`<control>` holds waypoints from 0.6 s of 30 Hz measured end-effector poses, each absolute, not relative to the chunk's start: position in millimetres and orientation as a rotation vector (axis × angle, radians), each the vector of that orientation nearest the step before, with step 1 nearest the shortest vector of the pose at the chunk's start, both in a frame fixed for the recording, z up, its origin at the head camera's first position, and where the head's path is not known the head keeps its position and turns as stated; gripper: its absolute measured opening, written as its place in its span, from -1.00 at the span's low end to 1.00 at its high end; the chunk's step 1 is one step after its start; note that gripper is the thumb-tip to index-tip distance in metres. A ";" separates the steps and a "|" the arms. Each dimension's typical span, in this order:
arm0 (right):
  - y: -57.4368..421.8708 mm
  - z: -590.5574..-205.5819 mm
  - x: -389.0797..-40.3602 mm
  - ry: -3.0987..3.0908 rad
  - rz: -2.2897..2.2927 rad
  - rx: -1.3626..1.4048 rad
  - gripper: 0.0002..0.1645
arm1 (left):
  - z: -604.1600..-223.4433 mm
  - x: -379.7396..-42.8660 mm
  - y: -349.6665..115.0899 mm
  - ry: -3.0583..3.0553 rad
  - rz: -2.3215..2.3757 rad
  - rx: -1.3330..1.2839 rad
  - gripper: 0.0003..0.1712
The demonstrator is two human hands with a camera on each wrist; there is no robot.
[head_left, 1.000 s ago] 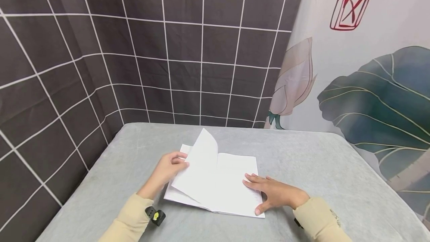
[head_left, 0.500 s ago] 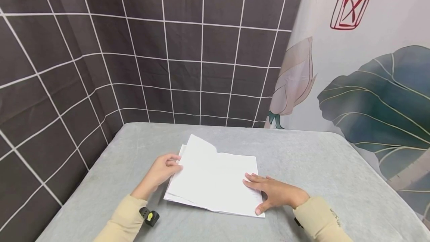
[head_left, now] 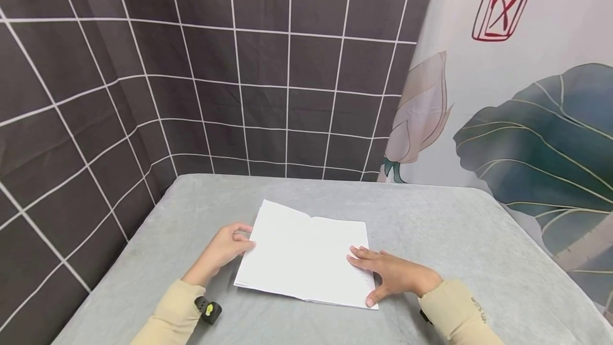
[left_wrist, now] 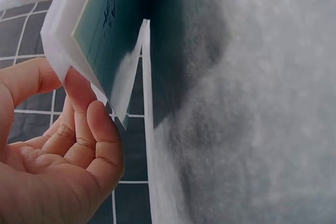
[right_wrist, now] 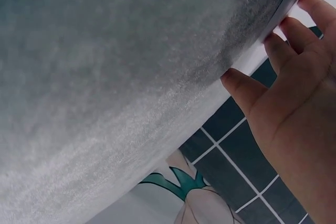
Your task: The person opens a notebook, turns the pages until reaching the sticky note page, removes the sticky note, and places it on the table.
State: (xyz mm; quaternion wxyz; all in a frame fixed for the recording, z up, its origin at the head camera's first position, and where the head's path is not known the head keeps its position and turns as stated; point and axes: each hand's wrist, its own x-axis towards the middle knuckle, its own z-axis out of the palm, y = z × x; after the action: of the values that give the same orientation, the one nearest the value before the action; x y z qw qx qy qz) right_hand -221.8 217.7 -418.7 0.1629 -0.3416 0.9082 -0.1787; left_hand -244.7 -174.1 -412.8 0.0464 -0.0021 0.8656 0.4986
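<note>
An open notebook (head_left: 306,254) with white pages lies on the grey table, spread flat in the head view. My left hand (head_left: 225,252) is at its left edge, thumb and fingertips pinching the edge of the page. In the left wrist view, that hand (left_wrist: 68,145) holds the corner of a curved white sheet (left_wrist: 60,40), and a teal cover (left_wrist: 107,35) with dark markings shows beside it. With fingers spread, my right hand (head_left: 390,273) rests on the right page's outer edge. The right wrist view shows the right hand's fingertips (right_wrist: 233,80) near the edge; most of the notebook is hidden there.
The grey cloth-covered table (head_left: 431,222) extends around the notebook. Behind it hangs a dark curtain (head_left: 258,105) with a white grid. A pale curtain (head_left: 431,25) with a lotus print hangs at the right.
The lifted page has come down to the left and now lies almost flat over the left side. My left hand has moved left and slightly down with it. The right hand stayed put.
</note>
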 end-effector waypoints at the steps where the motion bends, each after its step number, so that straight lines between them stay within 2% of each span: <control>1: 217.7 -419.0 -221.4 2.595 -0.506 -0.977 0.20 | -413.4 -244.7 -174.5 2.645 1.514 -0.007 -0.53; 18: 216.2 -419.1 -218.0 2.611 -0.487 -0.972 0.20 | -419.6 -246.1 -178.0 2.624 1.469 -0.018 -0.50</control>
State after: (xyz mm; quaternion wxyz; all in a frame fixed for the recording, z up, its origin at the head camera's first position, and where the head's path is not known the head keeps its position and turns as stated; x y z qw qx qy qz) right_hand -218.0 216.2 -419.1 0.1561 -0.3394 0.9119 -0.1701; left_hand -246.1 -178.0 -419.6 0.0671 -0.0059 0.8705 0.4875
